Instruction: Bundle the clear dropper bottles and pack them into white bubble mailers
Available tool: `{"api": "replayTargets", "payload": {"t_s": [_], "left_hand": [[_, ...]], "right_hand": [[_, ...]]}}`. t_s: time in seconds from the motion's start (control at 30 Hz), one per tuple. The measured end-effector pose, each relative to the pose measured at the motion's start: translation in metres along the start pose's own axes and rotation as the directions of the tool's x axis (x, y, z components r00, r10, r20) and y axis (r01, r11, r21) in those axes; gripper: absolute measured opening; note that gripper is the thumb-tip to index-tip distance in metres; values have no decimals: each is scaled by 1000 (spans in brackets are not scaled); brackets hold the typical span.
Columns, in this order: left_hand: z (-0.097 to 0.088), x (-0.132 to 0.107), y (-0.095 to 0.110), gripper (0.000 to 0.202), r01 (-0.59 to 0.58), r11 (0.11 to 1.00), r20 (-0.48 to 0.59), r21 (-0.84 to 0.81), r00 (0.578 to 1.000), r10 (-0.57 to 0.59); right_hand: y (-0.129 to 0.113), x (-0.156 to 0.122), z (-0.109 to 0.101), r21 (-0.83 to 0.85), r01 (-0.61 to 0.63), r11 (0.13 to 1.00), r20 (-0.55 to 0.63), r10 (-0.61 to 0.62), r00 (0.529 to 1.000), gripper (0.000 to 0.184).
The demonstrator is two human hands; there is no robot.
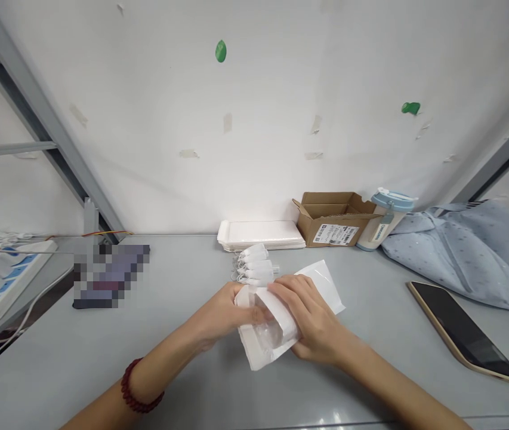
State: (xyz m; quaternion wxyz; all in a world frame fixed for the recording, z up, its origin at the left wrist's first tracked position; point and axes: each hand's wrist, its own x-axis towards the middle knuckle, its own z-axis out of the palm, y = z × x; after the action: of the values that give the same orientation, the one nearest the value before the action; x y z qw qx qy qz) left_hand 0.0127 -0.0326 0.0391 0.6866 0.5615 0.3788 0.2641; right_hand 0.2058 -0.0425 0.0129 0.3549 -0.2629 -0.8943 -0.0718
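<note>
A white bubble mailer (321, 283) is held at an angle above the table, its mouth spread apart and its clear bubble lining showing. My left hand (231, 310) grips the edge of the mouth, with the thumb reaching inside. My right hand (312, 319) is wrapped around the mailer's body from the right. Just beyond my hands lie several small white items with tags and metal rings (254, 263), partly hidden by the mailer. Behind them stands a stack of flat white mailers (261, 234).
At the back are an open cardboard box (337, 218), a cup with a blue lid (386, 221) and a light blue patterned cloth bag (455, 257). A phone (464, 331) lies at right. A blurred-out dark object (111, 278) and a power strip (3, 286) are at left.
</note>
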Motion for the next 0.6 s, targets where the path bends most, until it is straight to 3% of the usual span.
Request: {"api": "replayTargets", "payload": {"t_s": [0.4,0.6], "left_hand": [[17,0,-8,26,-83,993,-93,87,991,91],[10,-1,-4,32,-116,981,-45,153,991,124]], "right_hand": [[-11,0,-1,-76,128,989,4,-128,992,53],[-4,0,-3,-40,90,995,-37,-91,995,56]]}}
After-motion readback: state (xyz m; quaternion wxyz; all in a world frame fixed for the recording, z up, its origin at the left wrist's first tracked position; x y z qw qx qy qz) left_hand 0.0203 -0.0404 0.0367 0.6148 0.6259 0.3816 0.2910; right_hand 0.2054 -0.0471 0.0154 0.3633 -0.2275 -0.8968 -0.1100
